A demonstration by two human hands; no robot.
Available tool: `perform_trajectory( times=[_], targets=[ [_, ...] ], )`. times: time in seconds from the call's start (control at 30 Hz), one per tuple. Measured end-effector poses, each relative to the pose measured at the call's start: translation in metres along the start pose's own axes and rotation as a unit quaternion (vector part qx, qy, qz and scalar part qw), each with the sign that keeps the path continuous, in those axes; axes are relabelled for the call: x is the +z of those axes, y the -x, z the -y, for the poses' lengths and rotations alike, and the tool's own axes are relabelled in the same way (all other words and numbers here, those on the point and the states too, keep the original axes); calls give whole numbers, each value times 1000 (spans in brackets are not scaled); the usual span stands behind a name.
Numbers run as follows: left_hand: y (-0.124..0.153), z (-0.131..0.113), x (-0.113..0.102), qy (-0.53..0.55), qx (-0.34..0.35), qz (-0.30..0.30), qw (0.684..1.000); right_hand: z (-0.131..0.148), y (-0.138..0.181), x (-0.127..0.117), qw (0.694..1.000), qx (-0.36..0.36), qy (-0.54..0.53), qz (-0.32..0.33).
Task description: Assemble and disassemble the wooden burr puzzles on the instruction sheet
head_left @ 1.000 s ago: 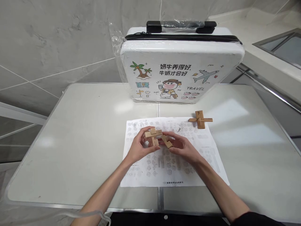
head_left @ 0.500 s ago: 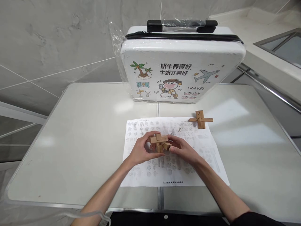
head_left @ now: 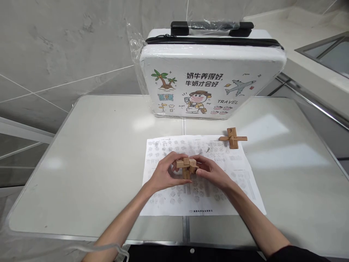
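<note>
Between my two hands sits a small wooden interlocking puzzle [head_left: 186, 166] of crossed light-brown bars, held just above a printed instruction sheet [head_left: 200, 189]. My left hand [head_left: 163, 174] grips its left side, fingers curled round the bars. On the puzzle's right side, my right hand [head_left: 211, 173] pinches it with thumb and fingertips. A second wooden cross-shaped puzzle [head_left: 232, 138] lies by itself on the table beyond the sheet's far right corner.
A white suitcase [head_left: 212, 69] with cartoon prints and a black handle stands at the back of the white folding table [head_left: 89, 163], wrapped in clear plastic. A metal rail and ledge run along the right side. Grey tiled floor lies to the left.
The loose piece in my right hand has come in against the crossed bars in my left hand, so both hands now close round one joined cluster. The other puzzle has not moved.
</note>
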State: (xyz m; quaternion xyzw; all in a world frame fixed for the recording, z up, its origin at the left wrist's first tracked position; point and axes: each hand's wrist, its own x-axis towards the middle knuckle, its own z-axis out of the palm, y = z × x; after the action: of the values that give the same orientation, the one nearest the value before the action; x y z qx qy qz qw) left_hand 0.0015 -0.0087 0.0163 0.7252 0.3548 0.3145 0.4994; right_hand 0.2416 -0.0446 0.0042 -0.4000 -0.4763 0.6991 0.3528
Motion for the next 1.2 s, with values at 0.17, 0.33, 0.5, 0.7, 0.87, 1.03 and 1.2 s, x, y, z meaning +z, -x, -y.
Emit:
perform_trajectory(
  times=[0.17, 0.33, 0.5, 0.7, 0.87, 1.03, 1.2],
  targets=[
    [-2, 0, 0, -2, 37, -11, 999, -4, -1, -1, 1000, -7, -14, 1],
    [-2, -2, -1, 9, 30, -4, 1000, -2, 0, 0, 1000, -7, -11, -2],
    [-2, -1, -1, 12, 25, 1, 1000, -3, -1, -2, 1000, -11, -25, 6],
    [0, 1, 2, -12, 35, 13, 999, -1, 0, 0, 999, -3, -33, 5],
    [1, 5, 3, -22, 56, 12, 998, 0, 1, 1, 999, -6, -47, 5],
    [1, 8, 5, -22, 72, 36, 996, -5, 1, 1, 999, 4, -32, 9],
    [0, 4, 4, -26, 47, 10, 999, -3, 2, 7, 999, -39, 18, -6]
  ],
)
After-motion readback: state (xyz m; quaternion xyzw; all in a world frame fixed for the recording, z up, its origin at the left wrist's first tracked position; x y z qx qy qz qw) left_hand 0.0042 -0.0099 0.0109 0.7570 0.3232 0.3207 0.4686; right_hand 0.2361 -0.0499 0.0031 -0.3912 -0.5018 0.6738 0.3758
